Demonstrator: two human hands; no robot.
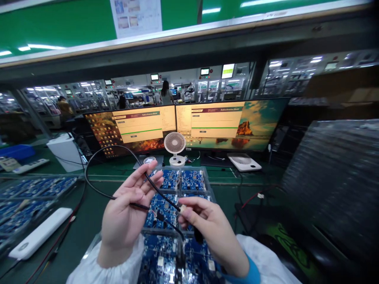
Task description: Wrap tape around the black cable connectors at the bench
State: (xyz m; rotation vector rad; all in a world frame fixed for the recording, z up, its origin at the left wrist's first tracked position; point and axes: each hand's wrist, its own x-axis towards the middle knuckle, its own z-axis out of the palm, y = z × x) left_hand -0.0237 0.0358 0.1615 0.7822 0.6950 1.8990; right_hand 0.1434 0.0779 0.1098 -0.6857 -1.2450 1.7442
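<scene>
A black cable (162, 193) rises in a wide loop on the left and crosses my left hand (121, 217). That palm is turned up, with the thumb holding the cable against it and the other fingers loosely curled. Between thumb and fingertips, my right hand (213, 228) pinches the cable by a small whitish piece (183, 209), a connector or tag. A dark end sticks out below the right fingers. Beneath both hands lies a clear plastic tray (209, 195) of blue circuit boards (166, 211), partly covered by the hands.
Two monitors (130, 126) stand at the back, with a small white fan (175, 142) before them. To the left are another tray of boards (38, 187) and a long white device (41, 232). Stacked clear trays (334, 169) rise on the right. A shelf (177, 43) spans overhead.
</scene>
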